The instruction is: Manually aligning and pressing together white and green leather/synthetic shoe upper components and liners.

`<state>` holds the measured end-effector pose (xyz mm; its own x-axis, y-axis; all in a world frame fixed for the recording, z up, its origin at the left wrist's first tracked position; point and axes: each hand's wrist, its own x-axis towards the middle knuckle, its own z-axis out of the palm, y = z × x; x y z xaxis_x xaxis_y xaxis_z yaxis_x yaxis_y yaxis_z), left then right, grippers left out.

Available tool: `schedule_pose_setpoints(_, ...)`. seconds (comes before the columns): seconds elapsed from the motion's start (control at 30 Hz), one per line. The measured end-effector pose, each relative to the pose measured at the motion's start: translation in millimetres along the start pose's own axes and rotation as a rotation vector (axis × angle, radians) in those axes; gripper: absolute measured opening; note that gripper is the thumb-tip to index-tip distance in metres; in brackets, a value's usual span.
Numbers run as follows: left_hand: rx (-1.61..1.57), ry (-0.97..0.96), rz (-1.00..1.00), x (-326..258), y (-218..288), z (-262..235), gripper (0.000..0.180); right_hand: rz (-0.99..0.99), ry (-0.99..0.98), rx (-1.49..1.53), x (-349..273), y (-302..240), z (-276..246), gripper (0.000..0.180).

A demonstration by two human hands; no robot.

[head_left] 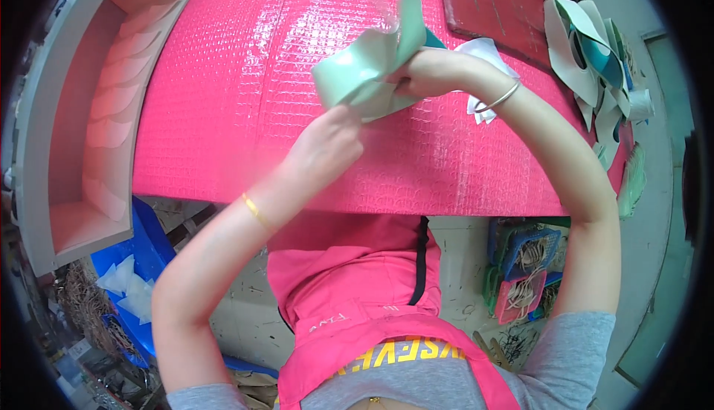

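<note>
Both hands up over the pink textured table (223, 113), working one mint-green leather piece (364, 68). Right hand (428, 72) has its grip clamped on the piece's right side, fingers curled round the folded edge; silver bangle (497, 101) on that wrist. Left hand (327, 146) sits just below and left of that grip, fingertips pinched on the piece's lower edge, grip closed on it; gold bracelet (256, 211) on that wrist. Piece is bent into a curl, held off the table between the two grips, a darker teal lining showing just behind the right grip. White cut pieces (483, 53) lie on the table right behind the right wrist, partly hidden. Dark red board (491, 1) further out past the right grip. Stack of green and white cut pieces (587, 46) well to the right of it, at the table edge. Grey shelf (82, 113) far left of the left grip. Blue and pink baskets (528, 269) below the table, under the right forearm. Pink apron (357, 291) beneath both arms.
</note>
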<state>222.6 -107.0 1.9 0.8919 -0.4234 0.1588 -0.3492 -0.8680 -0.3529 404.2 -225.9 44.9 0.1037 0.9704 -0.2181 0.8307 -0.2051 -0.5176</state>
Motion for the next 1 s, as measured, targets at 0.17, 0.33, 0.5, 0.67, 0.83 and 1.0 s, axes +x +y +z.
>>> schedule_pose_setpoints(0.17,0.032,-0.018,-0.117,-6.7,8.6,-4.1,0.009,0.153,-0.273,-0.289,40.2,-26.0,32.5,0.028)
schedule_pose_setpoints(0.33,-0.073,0.077,-0.177,-19.9,5.2,2.6,0.018,0.159,0.143,-0.055,37.5,-11.3,44.4,0.028)
schedule_pose_setpoints(0.5,-0.364,0.146,-0.367,-36.0,9.7,9.4,0.031,0.181,0.109,-0.060,40.9,-22.4,41.8,0.025)
schedule_pose_setpoints(0.67,-0.419,0.268,-0.442,-37.3,11.8,15.3,0.038,0.031,0.213,-0.012,36.6,-27.2,45.2,0.018)
schedule_pose_setpoints(0.83,-0.364,0.180,-0.454,-24.7,16.1,8.4,0.035,0.191,0.092,-0.163,43.8,-31.9,47.2,0.017)
schedule_pose_setpoints(1.0,-0.301,0.191,-0.396,-21.2,18.8,13.0,0.031,0.002,0.297,-0.333,35.0,-27.3,41.4,0.019)
